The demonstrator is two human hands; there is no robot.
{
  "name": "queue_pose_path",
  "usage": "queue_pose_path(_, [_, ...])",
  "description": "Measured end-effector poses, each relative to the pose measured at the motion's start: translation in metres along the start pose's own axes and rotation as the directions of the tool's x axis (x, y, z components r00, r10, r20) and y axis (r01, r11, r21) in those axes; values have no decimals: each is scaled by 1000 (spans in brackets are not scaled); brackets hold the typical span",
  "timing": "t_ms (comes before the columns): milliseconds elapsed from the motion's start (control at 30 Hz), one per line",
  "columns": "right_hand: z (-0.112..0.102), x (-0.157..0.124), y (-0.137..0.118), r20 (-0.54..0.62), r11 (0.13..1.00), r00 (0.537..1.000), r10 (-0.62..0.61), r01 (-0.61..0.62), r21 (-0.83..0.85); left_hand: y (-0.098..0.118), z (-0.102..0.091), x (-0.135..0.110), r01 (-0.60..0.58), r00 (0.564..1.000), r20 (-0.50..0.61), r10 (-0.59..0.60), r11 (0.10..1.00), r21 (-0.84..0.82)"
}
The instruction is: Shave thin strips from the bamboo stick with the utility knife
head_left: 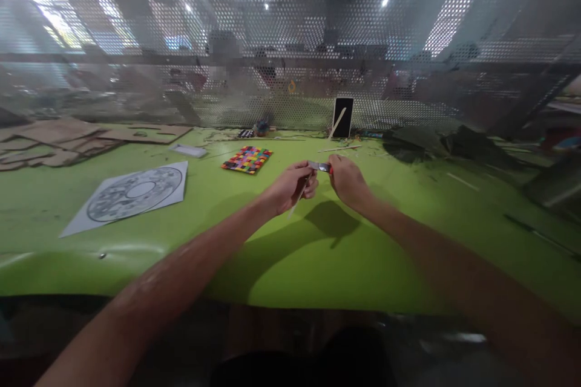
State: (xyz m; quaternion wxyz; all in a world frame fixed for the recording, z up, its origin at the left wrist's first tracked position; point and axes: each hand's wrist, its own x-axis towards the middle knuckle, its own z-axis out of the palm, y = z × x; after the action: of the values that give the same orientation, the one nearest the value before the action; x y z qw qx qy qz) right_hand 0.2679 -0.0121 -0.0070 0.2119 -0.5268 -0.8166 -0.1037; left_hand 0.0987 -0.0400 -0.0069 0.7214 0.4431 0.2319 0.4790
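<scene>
My left hand [293, 184] is closed around a thin pale stick [299, 196] that slants down toward the green table [290, 254]. My right hand [345, 180] is closed on a small tool with a metal blade and a red handle [320, 166], whose blade points left at the top of the stick. Both hands hover above the table's middle, close together. A colourful woven mat [247, 159] lies just beyond my left hand.
A printed sheet with a round pattern [131, 193] lies at the left. Cardboard pieces [68, 139] are piled at the far left. A phone [343, 117] leans against the perforated screen with sticks [339, 148] beside it. Dark material [449, 142] lies at the right.
</scene>
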Motion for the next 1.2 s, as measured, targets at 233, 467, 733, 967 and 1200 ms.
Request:
queue_pose_path(233, [-1, 2, -2, 13, 997, 999, 34, -33, -66, 3, 5, -3, 13, 1000, -14, -13, 1000, 2])
queue_pose_path(467, [3, 3, 0, 17, 994, 999, 40, -38, -101, 3, 4, -4, 48, 997, -68, -47, 999, 19])
queue_pose_path(733, [5, 8, -3, 117, 983, 989, 95, -75, -170, -4, -4, 2, 43, 999, -31, -45, 997, -66])
queue_pose_path(967, [7, 10, 0, 108, 969, 991, 75, -46, -244, -4, -4, 4, 62, 998, 2, -62, 987, -150])
queue_pose_path(1200, [8, 14, 4, 105, 959, 992, 75, -43, -279, -6, -8, 8, 79, 997, 28, -75, 977, -197])
